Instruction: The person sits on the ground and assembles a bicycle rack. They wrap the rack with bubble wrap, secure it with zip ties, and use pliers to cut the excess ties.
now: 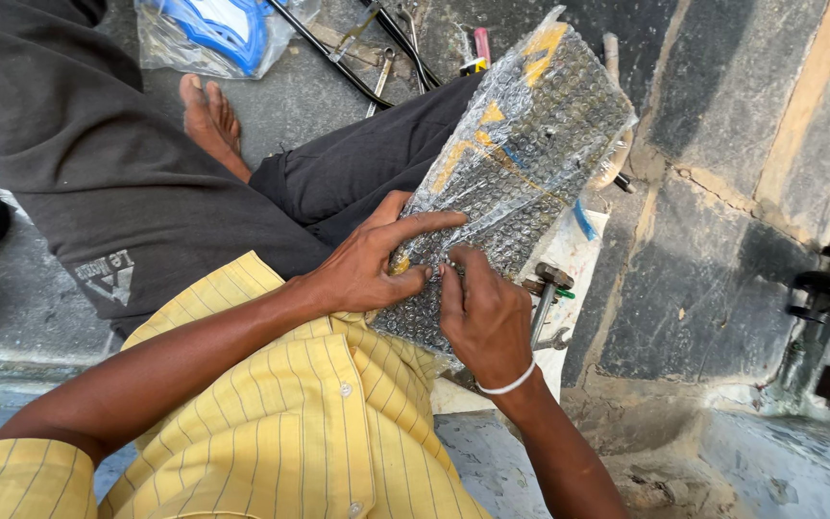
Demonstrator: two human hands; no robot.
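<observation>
Fingers of left hand (372, 264) lay spread on bubble-wrapped parcel (511, 163), thumb pressed at its lower edge. Right hand (482, 312), white band on wrist, pinched wrap beside that thumb, fingertips closed on film. Parcel rested tilted across seated person's lap, over dark trousers (357, 163), yellow markings visible through wrap. Hammer (545, 298) lay just beside right hand on white board (578, 250). Bare foot (211, 120) rested on concrete floor (713, 240).
</observation>
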